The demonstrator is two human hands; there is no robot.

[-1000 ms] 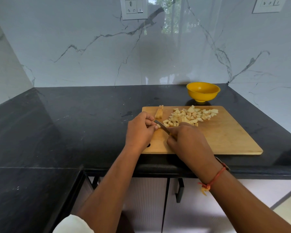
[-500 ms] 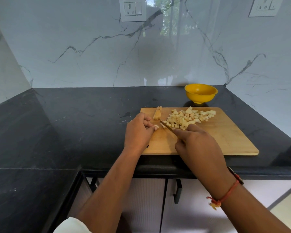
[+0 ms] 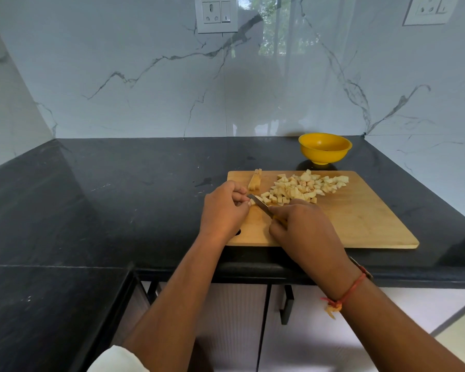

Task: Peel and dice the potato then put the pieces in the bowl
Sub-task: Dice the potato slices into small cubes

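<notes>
Mid-dicing, to judge by the board (image 3: 360, 218), set near the counter's (image 3: 118, 197) front edge and toward its right end. Left hand (image 3: 223, 210) curled over the board's left part, fingers (image 3: 239, 195) bent and pinching a small pale piece (image 3: 253, 202) of potato down on the wood. Right hand (image 3: 304, 229) just beside it, closed round the handle of a knife (image 3: 258, 202), with little of the handle showing.

Blade slanting from the right hand toward the board's far-left corner, tip right at the left fingertips. Piece at that tip, between blade and fingertips and touching both as far as can be told. Too small to give a long axis.

Probably the last trim of this bit, with very little room between edge and fingertips, so a short, careful cut called for.

Next in line, most likely, an uncut strip (image 3: 255, 179) at the board's far-left corner, just beyond the left fingers, long axis running from far edge toward near edge, roughly across the blade's slant. Nearer the left hand than the right.

Dice (image 3: 306, 187) heaped along the board's far edge, right of the blade. Yellow bowl (image 3: 324, 149) on the counter just past that edge, by the back wall, no potato visible in it.
</notes>
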